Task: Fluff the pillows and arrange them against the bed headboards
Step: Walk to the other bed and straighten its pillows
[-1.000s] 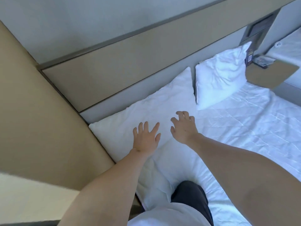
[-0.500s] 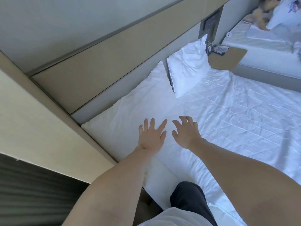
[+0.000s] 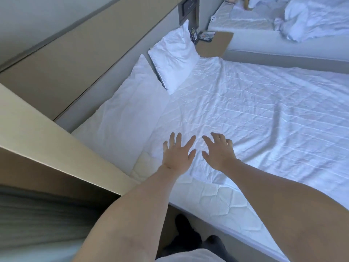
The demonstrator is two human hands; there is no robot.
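Two white pillows lie at the head of the bed. The near pillow (image 3: pixel 122 114) lies flat along the grey headboard (image 3: pixel 105 87). The far pillow (image 3: pixel 174 57) leans tilted against the headboard beside it. My left hand (image 3: pixel 177 155) hovers with fingers spread above the wrinkled white sheet (image 3: pixel 255 110), just right of the near pillow's lower edge. My right hand (image 3: pixel 219 152) is beside it, fingers spread and slightly bent. Neither hand holds anything.
A beige wall panel (image 3: pixel 47 137) juts out at the left by the bed's corner. A wooden nightstand (image 3: pixel 215 44) with small items stands past the far pillow. A second bed (image 3: pixel 302 21) with rumpled bedding lies beyond. My dark shoes (image 3: pixel 188 237) are on the floor below.
Both hands have drawn back off the near pillow toward the bed's edge and now hover over the sheet. My view has pulled back and swung right, showing the second bed.
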